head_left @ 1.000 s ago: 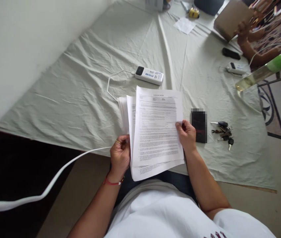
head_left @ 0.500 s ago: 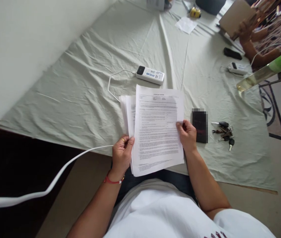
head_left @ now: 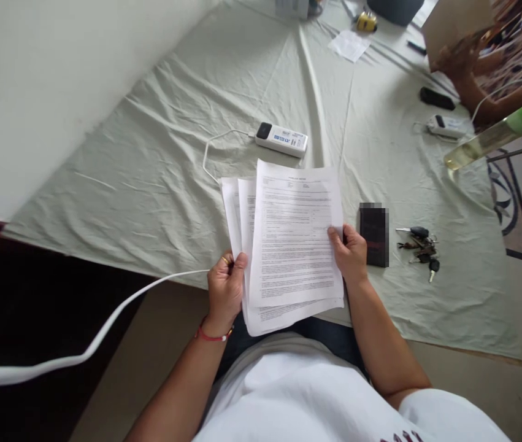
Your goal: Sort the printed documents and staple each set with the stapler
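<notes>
1. My left hand [head_left: 225, 285] pinches the fanned left edges of the printed sheets [head_left: 295, 245]; my right hand [head_left: 351, 252] grips their right edge, thumb on top.
2. The sheets sit between my hands, at the tabletop [head_left: 187, 153]'s near edge; light, even pinches should avoid creasing them.
3. I'd square the staggered left edges against my left palm, with the white cable [head_left: 205, 153] beyond that hand clear of the corners.
</notes>
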A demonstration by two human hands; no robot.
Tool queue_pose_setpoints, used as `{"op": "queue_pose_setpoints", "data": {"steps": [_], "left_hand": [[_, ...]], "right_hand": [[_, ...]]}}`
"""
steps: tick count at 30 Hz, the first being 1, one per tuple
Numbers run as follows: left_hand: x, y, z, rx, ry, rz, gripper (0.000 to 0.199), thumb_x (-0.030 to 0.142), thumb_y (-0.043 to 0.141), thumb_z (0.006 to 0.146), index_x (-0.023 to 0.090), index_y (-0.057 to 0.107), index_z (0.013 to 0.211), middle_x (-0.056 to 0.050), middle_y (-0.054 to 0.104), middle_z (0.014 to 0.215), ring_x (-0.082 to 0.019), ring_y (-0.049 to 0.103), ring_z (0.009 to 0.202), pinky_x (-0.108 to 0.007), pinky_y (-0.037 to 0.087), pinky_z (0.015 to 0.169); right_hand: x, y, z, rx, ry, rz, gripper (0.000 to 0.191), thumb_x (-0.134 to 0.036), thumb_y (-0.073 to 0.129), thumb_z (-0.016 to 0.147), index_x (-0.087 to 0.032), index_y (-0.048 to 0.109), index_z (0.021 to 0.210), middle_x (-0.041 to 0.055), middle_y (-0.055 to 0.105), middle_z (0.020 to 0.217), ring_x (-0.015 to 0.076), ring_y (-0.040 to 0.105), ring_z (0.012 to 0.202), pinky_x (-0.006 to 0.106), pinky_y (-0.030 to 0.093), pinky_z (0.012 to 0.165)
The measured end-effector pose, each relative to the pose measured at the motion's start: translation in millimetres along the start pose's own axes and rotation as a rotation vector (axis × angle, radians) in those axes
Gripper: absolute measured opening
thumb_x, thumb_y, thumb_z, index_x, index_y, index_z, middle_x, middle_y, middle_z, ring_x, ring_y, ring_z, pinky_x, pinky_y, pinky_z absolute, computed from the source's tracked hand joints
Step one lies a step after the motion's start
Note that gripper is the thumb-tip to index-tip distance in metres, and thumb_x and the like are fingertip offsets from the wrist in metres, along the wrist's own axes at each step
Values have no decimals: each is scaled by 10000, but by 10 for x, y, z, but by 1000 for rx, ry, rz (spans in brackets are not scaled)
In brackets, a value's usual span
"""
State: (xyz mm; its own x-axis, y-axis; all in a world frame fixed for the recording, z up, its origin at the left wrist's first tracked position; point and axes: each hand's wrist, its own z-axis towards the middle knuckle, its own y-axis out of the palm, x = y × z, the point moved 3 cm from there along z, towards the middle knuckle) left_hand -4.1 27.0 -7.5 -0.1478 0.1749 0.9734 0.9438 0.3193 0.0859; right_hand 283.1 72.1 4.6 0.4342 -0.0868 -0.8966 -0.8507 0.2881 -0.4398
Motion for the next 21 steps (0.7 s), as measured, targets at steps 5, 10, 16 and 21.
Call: {"op": "queue_pose_setpoints", "data": {"steps": [5,10,16,21], "left_hand": [[9,-9,-17,-2,-25,16,427,566,751,848,205,552,734,34,568,664,-127,508,601,-238,423,579],[5,0,-13,-21,-45,3,399,545,742,852,206,556,753,38,537,661,-123,476,586,-239,393,560],[-32,-26,15,-24,5,76,391,557,735,881,196,615,791,36,541,671,-137,521,651,-240,445,630],[-24,-15,28,-15,24,69,377,548,775,852,189,663,828,18,630,721,-150,572,681,-251,486,665]], "right_hand": [[27,3,0,9,22,35,397,-536,641,928,-222,501,729,-37,461,675,121,394,636,262,345,590],[43,0,7,11,27,30,370,-559,627,927,-218,579,794,-15,556,710,139,466,665,265,389,611],[40,6,18,4,41,71,359,-564,637,927,-212,636,854,-4,623,755,147,526,689,268,434,643],[29,5,11,8,38,111,354,-561,654,920,-212,646,859,2,645,776,148,537,700,270,445,646]]}}
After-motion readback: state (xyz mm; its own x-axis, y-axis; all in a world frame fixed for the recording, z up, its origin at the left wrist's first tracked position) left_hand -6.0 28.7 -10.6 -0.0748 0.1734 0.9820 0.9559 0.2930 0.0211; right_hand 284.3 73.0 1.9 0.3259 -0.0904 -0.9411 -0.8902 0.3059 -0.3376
